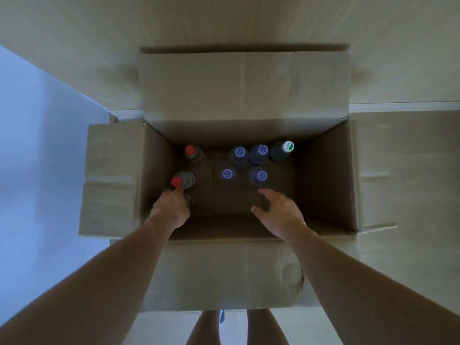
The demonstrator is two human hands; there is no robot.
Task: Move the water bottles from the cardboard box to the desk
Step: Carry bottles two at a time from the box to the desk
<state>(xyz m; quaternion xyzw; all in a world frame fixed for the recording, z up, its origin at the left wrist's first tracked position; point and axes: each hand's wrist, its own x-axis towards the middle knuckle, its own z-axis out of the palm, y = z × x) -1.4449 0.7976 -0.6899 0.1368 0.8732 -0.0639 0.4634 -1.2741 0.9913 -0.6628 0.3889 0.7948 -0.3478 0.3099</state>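
An open cardboard box stands on the floor below me, holding several upright water bottles. Two have red caps, several have blue caps such as the nearest one, and one at the back right has a green and white cap. My left hand is down in the front left corner, fingers curled round a dark bottle that it mostly hides, just in front of the nearer red cap. My right hand hovers with spread fingers just in front of the nearest blue-capped bottle, touching nothing.
The box flaps are folded outward on all sides, the back flap leaning on a pale wood-look surface. A bluish-white panel runs along the left. My legs stand right before the front flap.
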